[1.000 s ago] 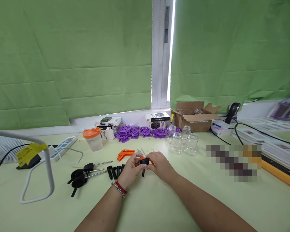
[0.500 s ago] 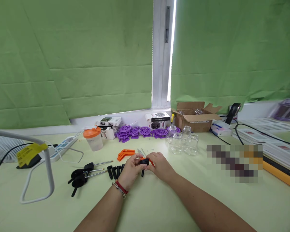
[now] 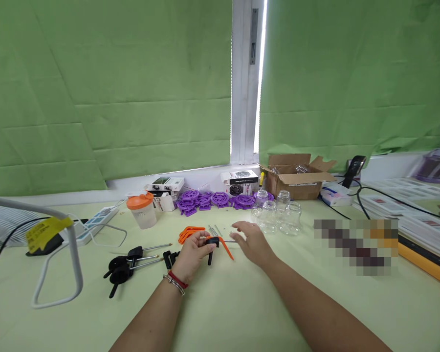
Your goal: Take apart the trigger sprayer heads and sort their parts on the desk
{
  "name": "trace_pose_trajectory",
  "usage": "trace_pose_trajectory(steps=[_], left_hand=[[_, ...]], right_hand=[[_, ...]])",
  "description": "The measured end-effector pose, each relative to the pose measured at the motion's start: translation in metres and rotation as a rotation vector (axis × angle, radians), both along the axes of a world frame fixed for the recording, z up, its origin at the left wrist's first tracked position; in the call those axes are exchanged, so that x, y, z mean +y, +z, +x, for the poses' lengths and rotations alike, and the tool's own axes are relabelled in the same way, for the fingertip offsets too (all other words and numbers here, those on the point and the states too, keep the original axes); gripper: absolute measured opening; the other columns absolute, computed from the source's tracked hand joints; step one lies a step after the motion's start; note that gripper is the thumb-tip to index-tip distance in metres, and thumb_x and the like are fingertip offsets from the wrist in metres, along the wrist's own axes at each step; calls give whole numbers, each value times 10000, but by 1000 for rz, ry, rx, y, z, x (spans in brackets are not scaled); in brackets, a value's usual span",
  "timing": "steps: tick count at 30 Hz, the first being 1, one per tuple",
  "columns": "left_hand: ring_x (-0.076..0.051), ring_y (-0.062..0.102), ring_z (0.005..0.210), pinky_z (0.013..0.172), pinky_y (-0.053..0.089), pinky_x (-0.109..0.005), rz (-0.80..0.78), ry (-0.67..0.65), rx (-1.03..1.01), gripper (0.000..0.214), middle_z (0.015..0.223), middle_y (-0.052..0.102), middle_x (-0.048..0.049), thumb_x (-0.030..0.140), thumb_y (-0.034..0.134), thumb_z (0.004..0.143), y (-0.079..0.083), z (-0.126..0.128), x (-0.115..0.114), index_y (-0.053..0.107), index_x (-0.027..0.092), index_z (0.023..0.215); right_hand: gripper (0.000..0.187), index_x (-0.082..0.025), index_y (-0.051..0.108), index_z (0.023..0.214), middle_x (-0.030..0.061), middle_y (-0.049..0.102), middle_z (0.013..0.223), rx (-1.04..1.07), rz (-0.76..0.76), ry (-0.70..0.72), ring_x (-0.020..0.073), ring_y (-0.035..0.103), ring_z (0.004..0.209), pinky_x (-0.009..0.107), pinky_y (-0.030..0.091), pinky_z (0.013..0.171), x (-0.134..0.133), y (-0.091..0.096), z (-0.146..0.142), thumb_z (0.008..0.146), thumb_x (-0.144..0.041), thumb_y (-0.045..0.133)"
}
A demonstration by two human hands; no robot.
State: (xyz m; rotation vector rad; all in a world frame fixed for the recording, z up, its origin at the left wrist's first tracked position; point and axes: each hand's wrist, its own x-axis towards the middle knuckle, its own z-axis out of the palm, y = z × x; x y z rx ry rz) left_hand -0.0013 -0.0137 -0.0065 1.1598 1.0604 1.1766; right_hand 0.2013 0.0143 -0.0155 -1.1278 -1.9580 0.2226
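Observation:
My left hand [image 3: 190,252] is closed on a black plastic piece [image 3: 213,241] with a short handle pointing down. An orange bent arm [image 3: 228,251] sticks out from that piece, and a thin metal rod [image 3: 227,240] runs to the right from it. By the rod's end is my right hand [image 3: 255,244], fingers apart; whether the thumb touches the rod I cannot tell. Behind my left hand lie more orange bent arms [image 3: 187,234] and a few loose metal rods [image 3: 216,231]. Small black handles [image 3: 167,260] are partly hidden by my left hand.
To the left lie black assemblies with metal rods [image 3: 119,273]. An orange-lidded cup [image 3: 143,215], purple wheel-shaped parts [image 3: 220,199], glass jars [image 3: 268,219] and a cardboard box [image 3: 297,185] stand along the back. A grey metal frame [image 3: 78,274] rises at left; at right are white stacked panels [image 3: 407,225].
My right hand has let go of the orange arm and moved right, its fingers spreading. My left hand, still holding the black piece, has shifted slightly left. The metal rod now shows.

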Motion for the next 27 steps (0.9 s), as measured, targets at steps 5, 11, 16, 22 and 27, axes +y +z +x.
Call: trace_pose_trajectory(steps=[5,11,16,22,27], left_hand=[[-162,660,744,774,477,-316,0,98,-113,444,844,701,-56,284,793,572,8,-16,3,542,172,921],[-165,681,719,752,497,-302,64,247,-259,462,770,695,-27,272,797,579,13,-26,6,512,170,928],[-141,674,678,713,502,-279,80,365,-304,438,773,696,-31,246,790,595,11,-31,10,503,167,916],[-126,662,639,681,503,-259,46,447,-325,410,743,690,-19,212,782,597,10,-32,14,496,175,889],[-115,651,634,677,496,-246,36,441,-325,447,715,680,-5,230,797,568,9,-29,13,495,172,892]], right_hand=[[257,-176,638,927,77,673,915,191,-115,-195,190,621,787,332,483,722,21,-7,18,844,-325,445],[233,-199,679,881,56,690,853,-3,-216,-196,177,630,727,299,493,665,43,-22,-7,812,-214,456],[183,-222,710,796,40,712,818,-156,-216,-144,191,623,857,300,460,764,62,-18,-41,767,-149,545],[192,-219,718,829,65,721,860,-251,-286,-221,209,635,825,305,449,720,88,-12,-71,722,-134,584],[271,-208,708,840,87,712,874,-305,-380,-289,222,646,819,287,437,658,96,-16,-83,652,-53,587]])
